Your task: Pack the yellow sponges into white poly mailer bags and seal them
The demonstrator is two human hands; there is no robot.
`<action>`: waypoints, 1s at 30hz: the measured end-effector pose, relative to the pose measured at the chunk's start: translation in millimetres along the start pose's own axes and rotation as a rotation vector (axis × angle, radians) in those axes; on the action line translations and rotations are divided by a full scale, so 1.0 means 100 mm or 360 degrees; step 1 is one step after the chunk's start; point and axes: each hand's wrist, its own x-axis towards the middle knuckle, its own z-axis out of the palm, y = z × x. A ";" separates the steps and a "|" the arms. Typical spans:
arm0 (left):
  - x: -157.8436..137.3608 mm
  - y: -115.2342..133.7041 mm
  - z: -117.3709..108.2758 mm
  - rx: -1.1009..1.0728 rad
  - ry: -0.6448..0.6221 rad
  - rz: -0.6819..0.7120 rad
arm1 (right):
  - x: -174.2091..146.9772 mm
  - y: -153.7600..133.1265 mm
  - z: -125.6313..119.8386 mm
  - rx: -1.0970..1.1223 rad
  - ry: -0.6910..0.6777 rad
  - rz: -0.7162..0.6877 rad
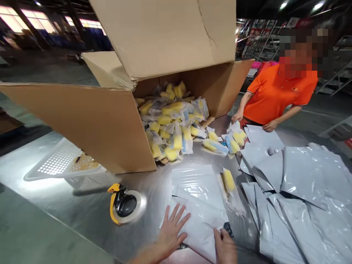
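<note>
A white plastic mailing bag (pixel 198 209) lies flat on the metal table in front of me. My left hand (pixel 172 227) rests on its lower left part with the fingers spread. At its lower right, my right hand (pixel 225 245) is closed, pinching the bag's plastic between thumb and fingers. Something dark and patterned (pixel 228 229) peeks out beside that hand; its kind is unclear. Just right of the bag lies a yellow item in a clear wrapper (pixel 231 189). To the left sits a tape dispenser (pixel 123 205) with a yellow handle and a roll.
A large cardboard box (pixel 110 128) lies on its side, spilling wrapped yellow items (pixel 170 128). A white plastic basket (pixel 60 161) stands partly behind its flap. Many white mailing bags (pixel 308 179) pile up at right. Across the table stands a person in an orange shirt (pixel 275 91).
</note>
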 end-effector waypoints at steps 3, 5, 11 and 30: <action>0.06 -0.07 -0.01 -0.0061 -0.0071 -0.0004 | 0.08 -0.35 -0.17 -0.0163 0.0278 -0.0453; 0.09 -0.08 -0.02 -0.0114 -0.0098 0.0005 | 0.18 -0.84 -0.19 -0.0254 0.0429 -0.0916; 0.13 -0.06 -0.06 -0.0288 -0.0120 -0.0027 | 0.50 -2.05 0.20 -0.0898 -0.0372 -0.1334; 0.90 0.13 -0.57 -0.2591 0.0119 -0.1671 | 0.46 -1.63 0.11 -0.0364 -0.0117 -0.1587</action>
